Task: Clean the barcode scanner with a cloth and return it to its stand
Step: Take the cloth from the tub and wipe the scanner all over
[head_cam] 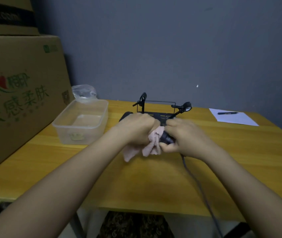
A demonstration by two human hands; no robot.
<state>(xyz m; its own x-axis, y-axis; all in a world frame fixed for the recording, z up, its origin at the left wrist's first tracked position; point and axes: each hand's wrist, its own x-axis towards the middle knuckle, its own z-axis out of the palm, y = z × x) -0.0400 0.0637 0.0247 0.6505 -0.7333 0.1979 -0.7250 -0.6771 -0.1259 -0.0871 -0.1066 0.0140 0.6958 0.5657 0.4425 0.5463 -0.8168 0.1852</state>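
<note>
Over the middle of the yellow table (154, 182), my right hand (183, 136) grips the black barcode scanner (166, 137); only a short dark part of it shows between my hands. My left hand (136, 128) is closed on a pale pink cloth (151, 143) pressed against the scanner, with loose folds hanging below. The scanner's grey cable (197, 184) trails from under my right hand toward the table's near edge. Just behind my hands stands the black wire stand (157, 109) with two small clip arms; it holds nothing.
A clear plastic tub (80, 122) sits at the left, a crumpled plastic bag (84, 92) behind it. Large cardboard boxes (20, 93) line the left side. A white sheet (233, 117) with a black pen (228, 113) lies at the far right. A grey wall backs the table.
</note>
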